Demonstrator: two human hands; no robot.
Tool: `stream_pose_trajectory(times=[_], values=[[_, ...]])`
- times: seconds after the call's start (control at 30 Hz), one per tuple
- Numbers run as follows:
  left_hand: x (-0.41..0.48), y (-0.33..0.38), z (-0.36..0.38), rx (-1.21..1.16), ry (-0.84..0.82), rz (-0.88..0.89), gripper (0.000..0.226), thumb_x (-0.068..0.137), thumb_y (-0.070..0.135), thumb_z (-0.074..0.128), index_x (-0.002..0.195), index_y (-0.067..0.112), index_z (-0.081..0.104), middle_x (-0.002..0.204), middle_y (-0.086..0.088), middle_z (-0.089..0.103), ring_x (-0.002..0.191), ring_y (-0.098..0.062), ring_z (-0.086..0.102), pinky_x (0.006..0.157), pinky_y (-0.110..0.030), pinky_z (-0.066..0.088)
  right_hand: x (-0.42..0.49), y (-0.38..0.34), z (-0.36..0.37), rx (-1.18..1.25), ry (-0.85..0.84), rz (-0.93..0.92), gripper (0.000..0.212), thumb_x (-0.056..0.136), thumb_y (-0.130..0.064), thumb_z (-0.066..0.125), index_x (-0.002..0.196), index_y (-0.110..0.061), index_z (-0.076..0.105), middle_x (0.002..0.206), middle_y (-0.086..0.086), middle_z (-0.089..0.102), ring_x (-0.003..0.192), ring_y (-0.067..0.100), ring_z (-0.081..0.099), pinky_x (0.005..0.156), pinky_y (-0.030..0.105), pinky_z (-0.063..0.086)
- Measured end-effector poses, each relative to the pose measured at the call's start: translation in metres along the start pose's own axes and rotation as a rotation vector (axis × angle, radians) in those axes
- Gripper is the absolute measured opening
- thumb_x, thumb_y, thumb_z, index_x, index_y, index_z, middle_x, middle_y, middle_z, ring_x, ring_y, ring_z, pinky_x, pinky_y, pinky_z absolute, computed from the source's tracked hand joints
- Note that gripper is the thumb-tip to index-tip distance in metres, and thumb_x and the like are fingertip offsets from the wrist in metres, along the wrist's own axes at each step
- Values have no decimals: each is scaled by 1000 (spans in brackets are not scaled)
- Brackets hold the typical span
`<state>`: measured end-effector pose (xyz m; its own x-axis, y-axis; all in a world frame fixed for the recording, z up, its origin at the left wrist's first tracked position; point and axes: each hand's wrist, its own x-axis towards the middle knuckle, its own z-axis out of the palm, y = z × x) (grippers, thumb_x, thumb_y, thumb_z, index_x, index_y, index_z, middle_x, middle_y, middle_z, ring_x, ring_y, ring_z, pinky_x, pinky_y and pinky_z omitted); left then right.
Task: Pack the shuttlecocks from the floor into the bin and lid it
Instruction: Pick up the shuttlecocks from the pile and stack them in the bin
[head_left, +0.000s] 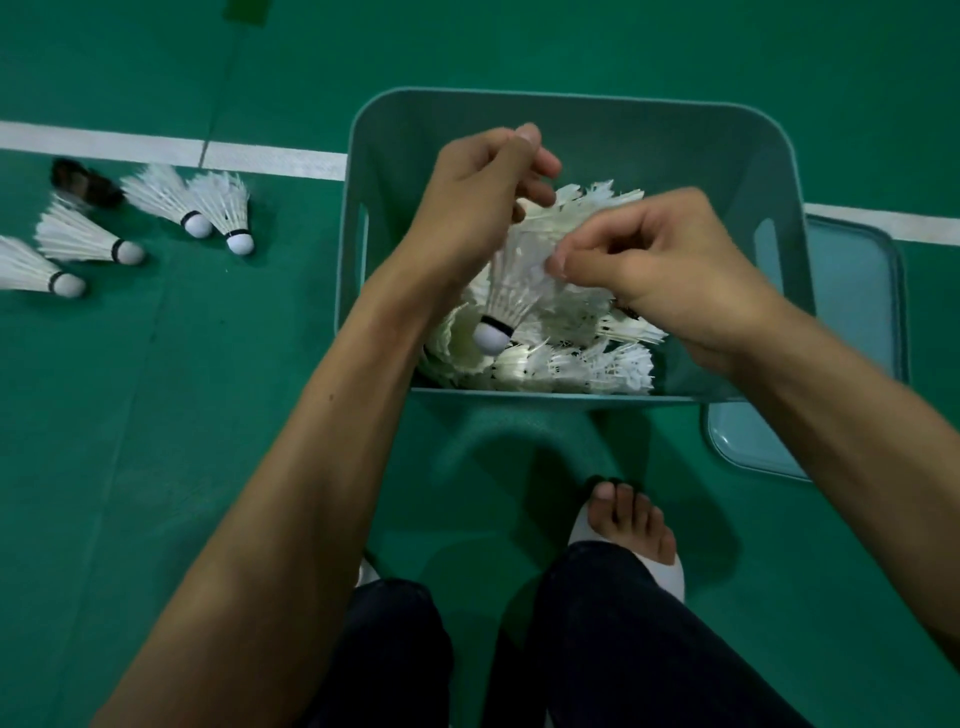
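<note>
Both left hand (483, 197) and right hand (660, 270) pinch one shuttlecock (506, 291) over the bin (571, 101). Opposed tugging could tear feathers

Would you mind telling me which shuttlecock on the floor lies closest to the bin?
The rightmost white shuttlecock, just below the white line; the others lie farther left of the bin.

One camera worn on the head looks steeply down and forward from close above the arms. The bin (571, 100) fills the centre, with floor (156, 415) all round.
</note>
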<state>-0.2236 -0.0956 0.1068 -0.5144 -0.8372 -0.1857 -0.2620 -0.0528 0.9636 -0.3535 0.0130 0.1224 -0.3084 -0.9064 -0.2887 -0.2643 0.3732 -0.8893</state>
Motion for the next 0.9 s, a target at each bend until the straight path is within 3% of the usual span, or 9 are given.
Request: stream_pose_trajectory(times=[0.07,0.17,0.3,0.4,0.57,0.63,0.73,0.83,0.9], values=[[-3,-1,-10,128,43,32,23,105,20,48,95,14,68,87,2,68,73,1,59,66,-16,47,-5,8,-1,-19,115,65,4,80,-10,84,79,-14,82,73,-6,77,69,-3,70,73,17,52],[-7,2,-29,363,79,18,24,96,10,45,94,21,66,92,-2,70,83,-19,67,76,-42,59,-12,15,6,-38,145,145,9,78,-12,85,76,-19,82,79,-8,79,84,0,74,87,25,57],[-13,19,-33,671,2,-153,29,91,5,42,103,17,65,107,-9,67,94,-30,63,78,-38,52,-9,18,27,-69,118,174,11,77,-15,86,71,-22,82,69,-10,77,61,-4,67,68,24,53],[-18,23,-28,915,-132,-292,28,90,4,41,109,10,61,114,-14,62,93,-32,56,78,-37,42,-2,17,43,-113,91,224,9,76,-18,88,70,-22,83,65,-9,76,58,1,66,65,26,55],[-21,13,-20,1119,-294,-372,10,90,0,44,89,6,52,91,-10,55,85,-31,56,76,-41,45,11,13,52,-122,4,346,10,78,-6,86,71,-8,79,66,8,76,57,24,75,70,46,65],[-20,6,-22,1154,-367,-387,13,89,0,45,81,8,51,81,-8,53,81,-30,58,75,-41,48,14,8,52,-81,-49,431,12,81,-9,85,79,0,78,76,15,77,56,26,74,66,42,65],[-18,-1,-24,1130,-443,-408,15,92,1,44,95,4,59,88,-10,58,81,-27,60,74,-40,50,20,5,52,-76,-114,547,22,91,-17,77,90,4,72,79,15,77,59,29,75,50,31,59],[-18,-1,-23,1075,-462,-403,15,95,0,41,97,4,55,86,-9,54,75,-22,55,62,-34,43,25,4,54,-108,-191,602,12,94,-6,69,94,4,64,81,17,74,60,31,76,53,33,61],[-18,2,-22,1015,-473,-430,20,97,-2,39,102,0,58,90,-13,57,75,-24,58,61,-37,50,27,5,56,-118,-222,627,6,95,-1,65,92,3,61,72,16,71,53,27,71,54,34,62]])
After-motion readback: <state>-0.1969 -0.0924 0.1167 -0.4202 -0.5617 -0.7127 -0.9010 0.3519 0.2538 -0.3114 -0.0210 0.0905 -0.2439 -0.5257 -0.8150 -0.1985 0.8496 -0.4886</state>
